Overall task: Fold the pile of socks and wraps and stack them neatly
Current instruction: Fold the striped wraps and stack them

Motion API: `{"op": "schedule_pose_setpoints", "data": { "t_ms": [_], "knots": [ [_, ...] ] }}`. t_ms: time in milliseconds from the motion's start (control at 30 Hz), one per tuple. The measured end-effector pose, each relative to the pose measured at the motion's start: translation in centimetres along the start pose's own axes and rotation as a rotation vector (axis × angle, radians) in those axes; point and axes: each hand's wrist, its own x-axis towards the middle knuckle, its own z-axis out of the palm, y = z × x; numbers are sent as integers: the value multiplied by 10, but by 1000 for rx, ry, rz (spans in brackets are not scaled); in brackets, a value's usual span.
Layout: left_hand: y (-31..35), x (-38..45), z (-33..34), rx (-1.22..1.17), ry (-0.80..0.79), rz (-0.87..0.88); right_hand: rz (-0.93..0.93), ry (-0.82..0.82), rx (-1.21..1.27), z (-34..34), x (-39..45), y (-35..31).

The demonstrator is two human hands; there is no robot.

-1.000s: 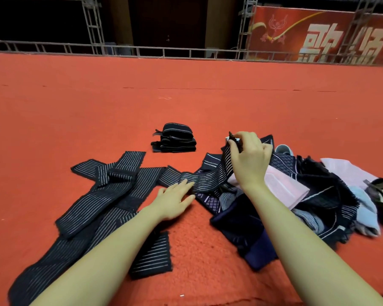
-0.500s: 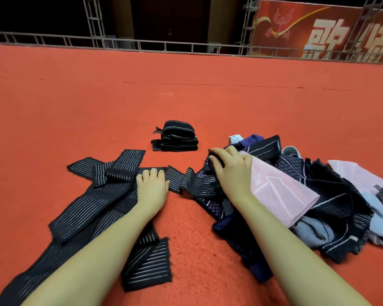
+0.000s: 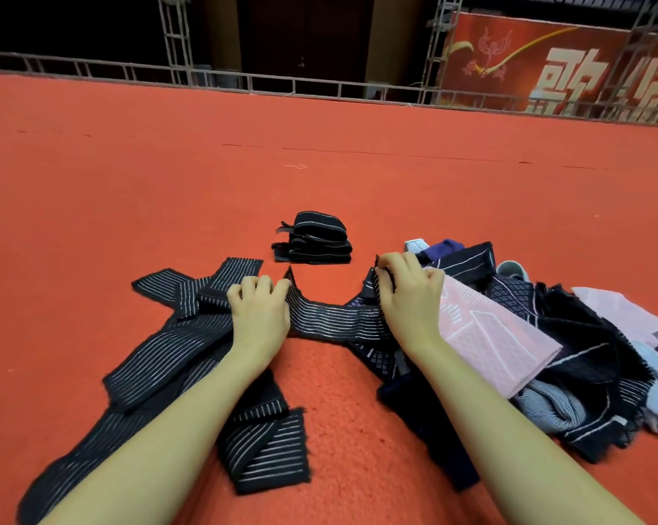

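Both my hands are down on the red carpet (image 3: 168,176), gripping one black striped wrap (image 3: 335,320) that spans between them. My left hand (image 3: 259,316) has its fingers curled over the wrap's left part, knuckles up, bunching the fabric where it meets the rest of the loose striped wraps (image 3: 168,350) sprawled to the left. My right hand (image 3: 407,293) pinches the wrap's right end with curled fingers, the fabric edge standing up against the fingertips at the near edge of the unsorted pile (image 3: 566,335). The wrap sags in a shallow curve between the two grips, resting on the carpet. Another striped strip (image 3: 270,452) lies folded back on itself under my left forearm. The pile sits to the right, touching my right wrist: a pink patterned piece (image 3: 490,335) on top just beside my right hand, dark checked and lined fabric around it, a grey striped sock (image 3: 551,403) lower down, a pale pink piece (image 3: 619,316) further right. The folded stack (image 3: 314,239) of black wraps sits on the carpet beyond both hands, apart from the pile and the loose strips. Far back there is a metal railing (image 3: 244,79) and a red banner (image 3: 562,66) with white characters.
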Motion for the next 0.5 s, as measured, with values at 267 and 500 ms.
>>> {"op": "schedule_pose_setpoints", "data": {
  "t_ms": [267,500],
  "knots": [
    [-48,-44,-19,156,-474,-66,-23,-13,38,8,-4,-43],
    [-68,-57,-17,-9,-442,-24,-31,-61,19,38,-15,-77]
  ]
}}
